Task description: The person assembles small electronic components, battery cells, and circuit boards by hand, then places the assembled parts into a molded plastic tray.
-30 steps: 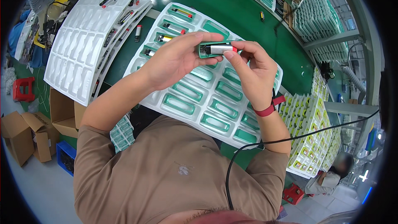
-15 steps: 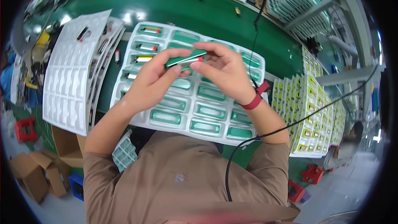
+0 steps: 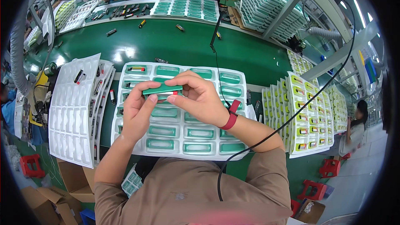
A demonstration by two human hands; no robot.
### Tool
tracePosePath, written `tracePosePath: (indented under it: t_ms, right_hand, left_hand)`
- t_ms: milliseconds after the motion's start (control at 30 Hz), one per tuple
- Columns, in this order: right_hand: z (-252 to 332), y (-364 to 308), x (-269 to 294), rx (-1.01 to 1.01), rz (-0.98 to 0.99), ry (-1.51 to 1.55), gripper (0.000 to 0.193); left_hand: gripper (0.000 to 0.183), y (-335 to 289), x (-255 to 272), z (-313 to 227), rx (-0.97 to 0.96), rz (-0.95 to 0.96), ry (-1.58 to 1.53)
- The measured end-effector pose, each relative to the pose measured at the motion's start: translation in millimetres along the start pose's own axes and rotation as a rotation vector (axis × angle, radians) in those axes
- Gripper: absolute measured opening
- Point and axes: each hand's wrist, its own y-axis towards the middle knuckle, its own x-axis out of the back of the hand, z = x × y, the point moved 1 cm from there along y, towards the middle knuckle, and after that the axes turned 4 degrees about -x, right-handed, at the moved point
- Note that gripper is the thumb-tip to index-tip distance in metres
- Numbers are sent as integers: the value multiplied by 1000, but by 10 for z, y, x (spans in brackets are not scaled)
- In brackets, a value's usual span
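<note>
Both my hands hold one small green rectangular case above a white blister tray. My left hand grips its left end with thumb and fingers. My right hand, with a red wristband, pinches its right end, where a small red-tipped part shows beneath the case. The tray's pockets hold several green cases; a few pockets at the upper left hold small dark parts.
A stack of white empty trays with a few small parts lies to the left. Stacks of filled trays stand at the right. Across the green table other people work at more trays. A black cable crosses my right arm.
The view has tilted so the tray sits lower and nearer the centre. My hands keep hold of the green case, which now lies flat with its green side up.
</note>
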Motion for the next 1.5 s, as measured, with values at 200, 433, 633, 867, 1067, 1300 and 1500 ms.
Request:
tracePosePath:
  t_ms: [200,433,633,867,1067,1300,1500]
  right_hand:
    - [1,-79,77,-5,4,32,38]
    - [152,-5,234,152,9,-452,43]
    - [166,-67,284,234,55,-706,42]
    - [131,-177,81,398,-3,-833,48]
    - [44,-192,45,381,41,-912,45]
    - [136,-136,-20,276,42,-594,38]
    - [155,-27,-93,279,-39,-668,43]
  left_hand:
    - [31,25,0,-8,-111,67,152]
    - [40,102,-174,-26,-63,71,147]
    - [33,76,-42,-77,-86,126,411]
    - [30,-72,-76,-86,-176,6,457]
    - [36,-66,-48,-220,-358,119,969]
    - [33,-96,-22,-184,-32,34,231]
    - [32,-23,-104,-123,-42,-40,68]
